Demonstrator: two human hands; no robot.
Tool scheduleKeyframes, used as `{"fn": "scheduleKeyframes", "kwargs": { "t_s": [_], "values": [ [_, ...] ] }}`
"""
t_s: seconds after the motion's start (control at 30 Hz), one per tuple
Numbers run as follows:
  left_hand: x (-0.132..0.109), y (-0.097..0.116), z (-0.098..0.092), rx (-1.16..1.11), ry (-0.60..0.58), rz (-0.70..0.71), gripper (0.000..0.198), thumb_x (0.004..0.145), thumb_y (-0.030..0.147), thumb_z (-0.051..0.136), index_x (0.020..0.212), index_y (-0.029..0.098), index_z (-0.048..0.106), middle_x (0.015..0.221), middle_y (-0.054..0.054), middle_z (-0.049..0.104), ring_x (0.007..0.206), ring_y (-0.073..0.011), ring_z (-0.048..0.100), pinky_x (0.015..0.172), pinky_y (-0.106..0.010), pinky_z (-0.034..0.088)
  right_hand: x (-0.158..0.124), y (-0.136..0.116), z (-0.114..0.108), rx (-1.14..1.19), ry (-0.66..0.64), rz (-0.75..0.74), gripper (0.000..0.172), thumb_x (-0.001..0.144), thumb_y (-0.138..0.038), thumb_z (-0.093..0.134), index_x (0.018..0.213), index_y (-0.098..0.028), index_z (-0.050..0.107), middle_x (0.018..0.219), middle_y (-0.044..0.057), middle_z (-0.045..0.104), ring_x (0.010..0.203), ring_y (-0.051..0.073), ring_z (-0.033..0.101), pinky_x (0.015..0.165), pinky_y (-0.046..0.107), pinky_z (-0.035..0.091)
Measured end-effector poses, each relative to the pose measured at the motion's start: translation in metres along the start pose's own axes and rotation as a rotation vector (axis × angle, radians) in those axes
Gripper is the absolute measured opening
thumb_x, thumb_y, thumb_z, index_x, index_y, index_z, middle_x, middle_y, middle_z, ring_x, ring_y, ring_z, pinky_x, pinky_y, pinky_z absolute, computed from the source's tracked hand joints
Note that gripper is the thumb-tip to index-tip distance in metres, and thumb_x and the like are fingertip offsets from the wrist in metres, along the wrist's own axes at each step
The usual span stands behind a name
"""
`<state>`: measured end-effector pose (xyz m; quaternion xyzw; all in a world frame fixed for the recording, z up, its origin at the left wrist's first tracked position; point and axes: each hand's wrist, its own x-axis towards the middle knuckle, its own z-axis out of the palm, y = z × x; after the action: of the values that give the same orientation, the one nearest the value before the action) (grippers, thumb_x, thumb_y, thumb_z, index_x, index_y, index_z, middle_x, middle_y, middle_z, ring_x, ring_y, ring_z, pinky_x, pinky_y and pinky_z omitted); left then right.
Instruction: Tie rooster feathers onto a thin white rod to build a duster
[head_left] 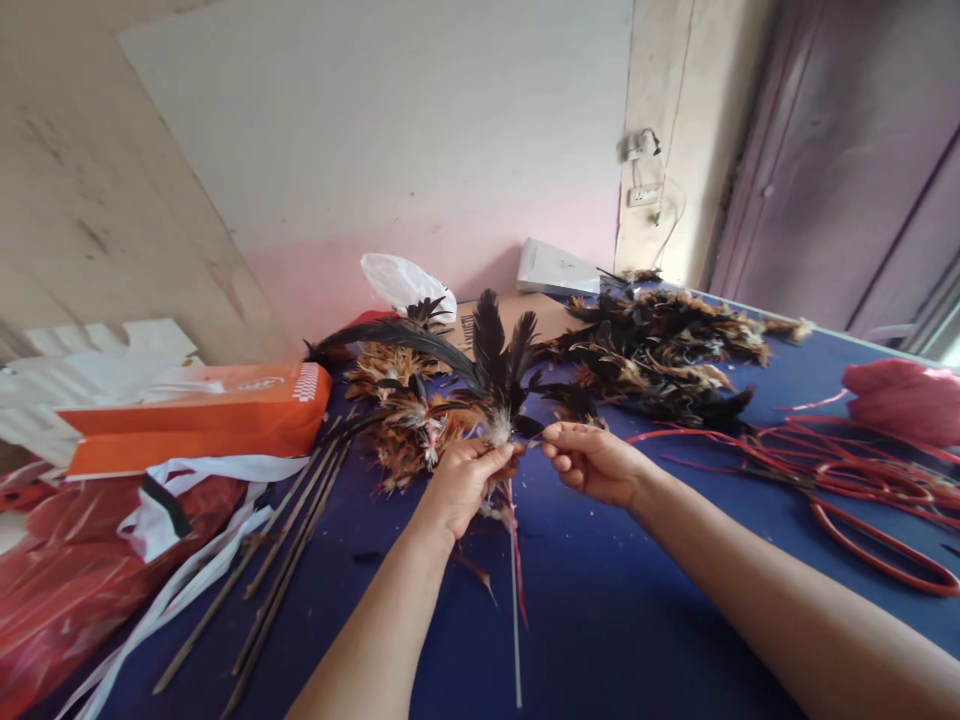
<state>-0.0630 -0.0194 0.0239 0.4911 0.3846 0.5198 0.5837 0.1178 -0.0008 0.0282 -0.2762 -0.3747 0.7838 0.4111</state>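
Observation:
My left hand (471, 484) is closed around the white base of a bunch of long black feathers (491, 350), which fans upward. Below that hand a thin pale stick (516, 640) and a strand of red plastic string (520, 575) hang down. Close beside it on the right, my right hand (589, 465) has its thumb and forefinger pinched on a small dark feather (529, 427) at the bunch's base. Behind the hands lie brown feather bundles (397, 440) and a wide pile of black and brown feathers (652, 345).
Red-handled scissors (885, 550) lie at the right among tangled red string (862, 470), near a pink string ball (904, 400). To the left are several thin sticks (292, 540), an orange bag (255, 425) and a red plastic bag (90, 570). A wall borders the blue table (600, 620).

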Motion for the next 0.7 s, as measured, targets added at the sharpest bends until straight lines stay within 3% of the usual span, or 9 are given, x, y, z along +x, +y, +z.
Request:
{"fn": "scheduleKeyframes", "kwargs": {
  "t_s": [0.23, 0.4, 0.57, 0.7],
  "values": [
    [0.007, -0.001, -0.013, -0.020, 0.202, -0.016, 0.026, 0.059, 0.027, 0.072, 0.078, 0.010, 0.069, 0.087, -0.010, 0.067, 0.070, -0.0123, 0.058, 0.054, -0.018, 0.043, 0.002, -0.005, -0.009, -0.322, 0.140, -0.210, 0.023, 0.066, -0.028, 0.064, 0.061, -0.016, 0.045, 0.042, -0.009, 0.041, 0.032, 0.001, 0.029, 0.032, 0.015, 0.017],
    [0.001, 0.007, -0.009, -0.042, 0.039, 0.042, 0.022, 0.066, 0.028, 0.067, 0.080, 0.011, 0.068, 0.095, -0.012, 0.066, 0.065, -0.0094, 0.056, 0.050, -0.016, 0.040, 0.000, -0.005, -0.005, -0.734, 0.288, -0.292, 0.018, 0.068, -0.031, 0.059, 0.064, -0.015, 0.052, 0.039, -0.008, 0.040, 0.033, 0.003, 0.031, 0.033, 0.016, 0.020],
    [-0.005, 0.006, 0.005, 0.017, -0.045, 0.043, 0.019, 0.067, 0.029, 0.065, 0.077, 0.013, 0.068, 0.103, -0.010, 0.064, 0.069, -0.0105, 0.059, 0.054, -0.018, 0.044, -0.002, 0.003, 0.005, -1.020, 0.238, -0.322, 0.014, 0.069, -0.029, 0.054, 0.066, -0.015, 0.056, 0.043, -0.006, 0.044, 0.037, 0.005, 0.037, 0.037, 0.017, 0.027],
    [-0.004, 0.001, 0.007, 0.055, -0.086, -0.022, 0.021, 0.065, 0.031, 0.067, 0.075, 0.013, 0.068, 0.083, -0.009, 0.068, 0.069, -0.0136, 0.062, 0.059, -0.020, 0.048, -0.004, 0.006, 0.008, -1.148, 0.186, -0.395, 0.015, 0.070, -0.029, 0.052, 0.068, -0.016, 0.059, 0.049, -0.004, 0.048, 0.043, 0.006, 0.040, 0.040, 0.017, 0.028]
  ]
}}
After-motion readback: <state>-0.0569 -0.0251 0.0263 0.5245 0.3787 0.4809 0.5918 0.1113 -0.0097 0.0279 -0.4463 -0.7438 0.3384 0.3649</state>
